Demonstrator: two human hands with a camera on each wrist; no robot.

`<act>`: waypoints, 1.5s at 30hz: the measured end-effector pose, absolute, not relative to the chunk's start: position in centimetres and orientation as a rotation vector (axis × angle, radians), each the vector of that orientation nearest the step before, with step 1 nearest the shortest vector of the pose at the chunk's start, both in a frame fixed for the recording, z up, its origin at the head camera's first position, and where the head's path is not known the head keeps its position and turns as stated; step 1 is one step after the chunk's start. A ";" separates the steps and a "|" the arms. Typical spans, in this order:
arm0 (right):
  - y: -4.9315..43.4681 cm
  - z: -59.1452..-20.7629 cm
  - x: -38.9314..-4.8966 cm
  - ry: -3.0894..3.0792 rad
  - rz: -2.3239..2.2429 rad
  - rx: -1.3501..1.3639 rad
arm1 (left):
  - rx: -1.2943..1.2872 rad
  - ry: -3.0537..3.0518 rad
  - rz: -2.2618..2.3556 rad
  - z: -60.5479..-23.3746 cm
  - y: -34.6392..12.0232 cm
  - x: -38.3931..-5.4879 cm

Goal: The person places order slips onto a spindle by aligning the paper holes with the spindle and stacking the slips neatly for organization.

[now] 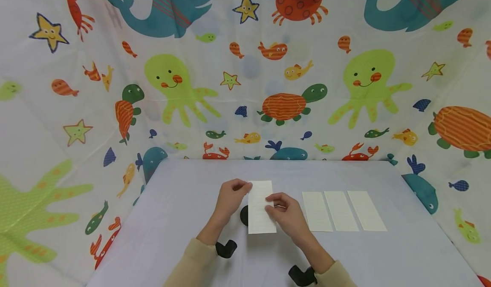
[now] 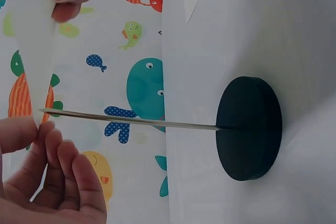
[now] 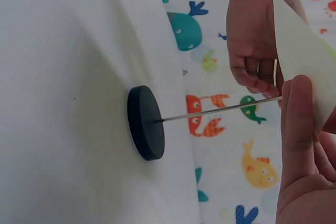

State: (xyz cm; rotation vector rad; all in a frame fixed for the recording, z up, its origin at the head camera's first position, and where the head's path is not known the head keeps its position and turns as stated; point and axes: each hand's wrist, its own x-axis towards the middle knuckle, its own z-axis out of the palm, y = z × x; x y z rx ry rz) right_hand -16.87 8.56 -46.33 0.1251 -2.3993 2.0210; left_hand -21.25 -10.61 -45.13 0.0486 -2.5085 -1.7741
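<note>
A black-based bill spike [image 2: 249,129] stands upright on the table, its thin metal rod pointing up. Over it, both hands hold one off-white paper slip [image 1: 258,210]. My left hand [image 1: 232,197] pinches the slip's upper left edge between thumb and fingers. On the opposite edge, lower down, my right hand [image 1: 287,213] grips it with thumb and fingertips. In the left wrist view the spike's tip reaches right at the slip's edge, close to the left fingertips [image 2: 47,129]. From the head view the slip hides the rod and most of the base.
To the right lie three similar paper slips, a left one [image 1: 317,212], a middle one [image 1: 341,211] and a right one [image 1: 367,210], side by side on the white-covered table [image 1: 184,202]. A sea-animal patterned curtain [image 1: 230,108] hangs behind and at the sides.
</note>
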 end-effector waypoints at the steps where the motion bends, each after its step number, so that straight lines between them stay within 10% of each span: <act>1: 8.5 -46.4 -16.9 -2.402 2.027 0.128 | 0.059 -2.514 -1.771 -45.2 -10.6 -21.3; 45: 8.1 -46.4 -16.5 -2.395 2.084 0.087 | 0.073 -2.527 -1.784 -45.9 -10.8 -21.3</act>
